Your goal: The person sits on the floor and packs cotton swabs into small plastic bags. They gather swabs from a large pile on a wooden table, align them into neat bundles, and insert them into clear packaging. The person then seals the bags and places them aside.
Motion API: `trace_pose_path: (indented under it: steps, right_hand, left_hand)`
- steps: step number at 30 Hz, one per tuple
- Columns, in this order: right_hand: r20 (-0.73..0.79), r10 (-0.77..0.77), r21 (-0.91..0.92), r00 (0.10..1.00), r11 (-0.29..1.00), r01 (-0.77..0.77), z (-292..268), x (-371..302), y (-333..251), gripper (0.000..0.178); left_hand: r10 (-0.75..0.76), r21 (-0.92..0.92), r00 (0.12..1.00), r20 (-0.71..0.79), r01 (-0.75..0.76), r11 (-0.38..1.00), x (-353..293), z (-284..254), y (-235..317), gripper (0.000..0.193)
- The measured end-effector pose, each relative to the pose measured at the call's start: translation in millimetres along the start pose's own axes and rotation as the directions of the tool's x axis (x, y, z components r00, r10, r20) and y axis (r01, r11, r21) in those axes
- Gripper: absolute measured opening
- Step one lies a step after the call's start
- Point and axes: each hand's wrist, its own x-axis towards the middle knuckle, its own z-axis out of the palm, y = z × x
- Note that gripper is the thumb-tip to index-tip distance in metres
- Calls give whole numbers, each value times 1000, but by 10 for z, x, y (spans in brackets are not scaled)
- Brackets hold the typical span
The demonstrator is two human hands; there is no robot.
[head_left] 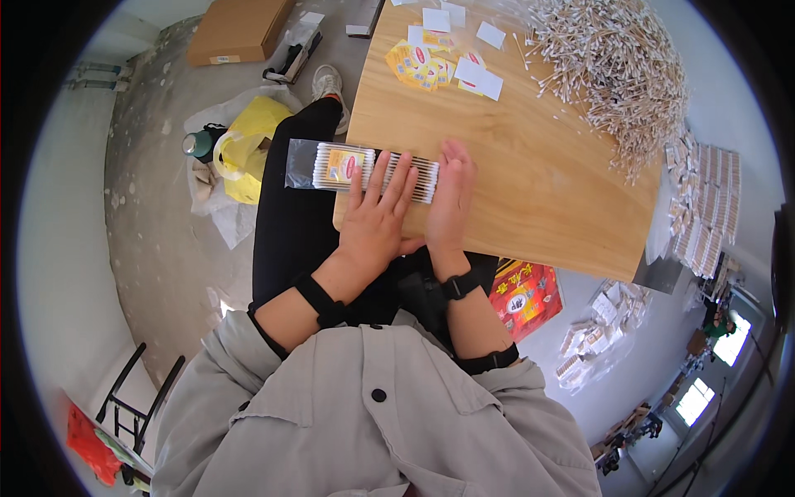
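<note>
A flat row of white cotton swabs [426, 182] lies at the table's near left corner, partly inside a clear plastic bag [301, 164]. The bag's loose end sticks out past the table edge, above my leg. A yellow and white label card [345, 166] shows over the swabs in the bag. My left hand [374, 217] rests across the pack with fingers spread, covering part of the swabs. Against the right end of the row stands my right hand [450, 199], on its edge, fingers extended and somewhat bent, with nothing seen in them.
Loose cotton swabs [617, 70] form a big heap at the table's far right. Yellow label cards [422, 66] and white cards [490, 34] lie at the far left. Stacked swab packs [708, 199] stand beyond the right edge. A yellow bag [252, 141] and cardboard box [236, 31] are on the floor.
</note>
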Motion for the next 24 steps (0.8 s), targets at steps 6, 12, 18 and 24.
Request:
trace_pose_path:
  steps: [6,12,18,24]
  right_hand:
    - [-53,-63,-240,997,970,48,11,14,-101,33]
    - [207,-447,-815,870,413,406,34,310,63,43]
    - [234,-423,-799,876,430,421,79,300,41,39]
    - [243,-419,-825,875,384,414,54,318,30,34]
  left_hand:
    - [-11,-11,1000,-18,11,1000,-20,29,-9,105]
    - [5,23,1000,2,-5,1000,5,5,9,103]
    - [26,-109,999,-27,-29,994,0,-36,-30,97]
    - [-184,-286,897,-401,68,956,-16,-408,-477,71]
